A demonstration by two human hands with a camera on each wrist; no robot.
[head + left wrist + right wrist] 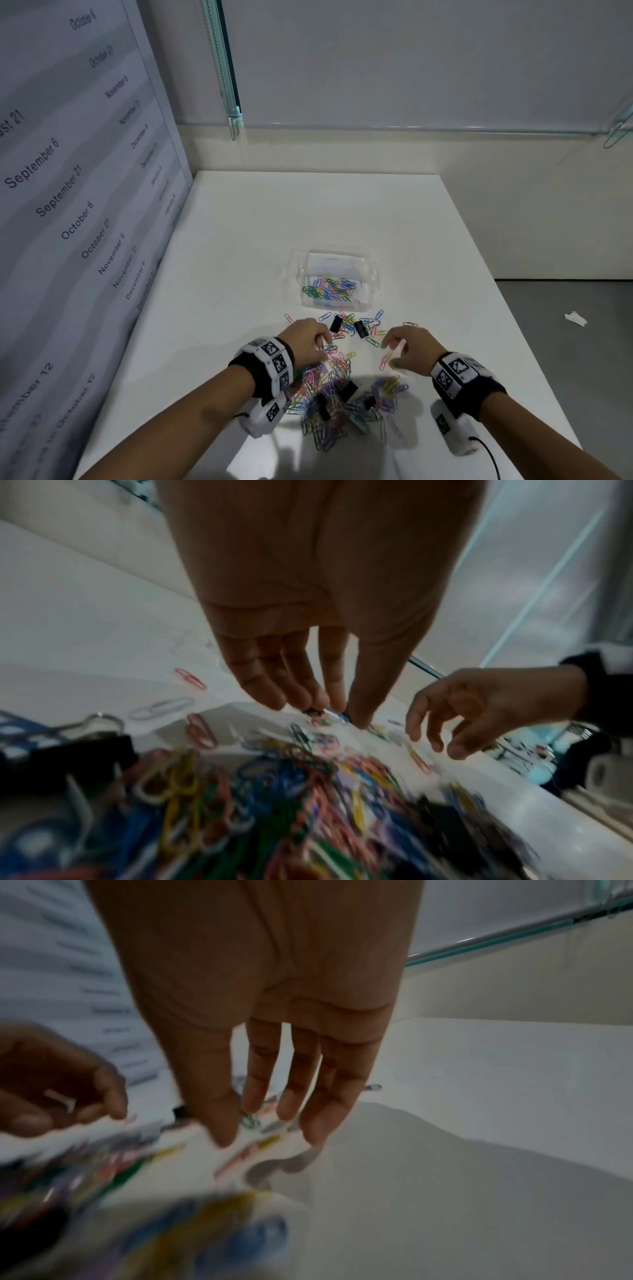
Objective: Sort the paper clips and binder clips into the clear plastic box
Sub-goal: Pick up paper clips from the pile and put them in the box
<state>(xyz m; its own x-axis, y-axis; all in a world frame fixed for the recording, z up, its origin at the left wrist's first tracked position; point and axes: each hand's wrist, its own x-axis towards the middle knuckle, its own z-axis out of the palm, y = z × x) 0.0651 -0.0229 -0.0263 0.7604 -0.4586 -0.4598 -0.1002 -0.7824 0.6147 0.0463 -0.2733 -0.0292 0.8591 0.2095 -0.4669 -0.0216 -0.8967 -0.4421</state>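
A clear plastic box (371, 274) stands mid-table with several coloured paper clips (330, 287) inside. Before it lie loose clips and two black binder clips (336, 323) (361, 329). A big heap of coloured paper clips (337, 380) (274, 791) with more black binder clips (349, 390) and a teal one (358, 423) sits between my wrists. My left hand (320, 339) (337, 714) reaches down at the heap's far edge, fingertips and thumb pinching small clips. My right hand (394, 346) (263, 1129) hovers over scattered clips with fingers loosely spread, holding nothing.
A printed date chart (78, 192) covers the wall along the table's left side. A lowered blind (411, 61) hangs behind. The table's right edge drops to grey floor with a white scrap (575, 318). Bare white tabletop (274, 212) lies beyond the box.
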